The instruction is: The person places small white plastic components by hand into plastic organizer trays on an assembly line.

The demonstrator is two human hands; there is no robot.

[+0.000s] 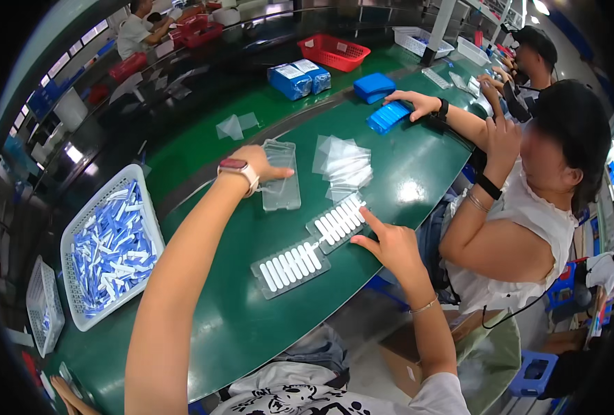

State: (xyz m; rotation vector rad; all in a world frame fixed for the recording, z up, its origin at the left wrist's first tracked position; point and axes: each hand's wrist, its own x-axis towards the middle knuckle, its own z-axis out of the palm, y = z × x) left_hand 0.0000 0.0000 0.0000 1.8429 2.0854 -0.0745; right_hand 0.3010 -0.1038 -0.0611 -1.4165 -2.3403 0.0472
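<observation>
My left hand reaches over a clear plastic tray, which may be a stack. Its thumb is stretched across the tray, while the other fingers are mostly hidden. My right hand rests at the right end of a clear tray filled with a row of white sticks. Thumb and forefinger are spread apart at that tray's edge; the other fingers curl under. Just left of it, nearly touching, lies a second filled tray with similar white sticks. Loose clear plastic sheets are heaped beyond the trays.
A white basket of blue and white pieces stands left, beside a smaller basket. On the right, a co-worker's hand touches a blue pack. Blue packages and a red basket stand farther back.
</observation>
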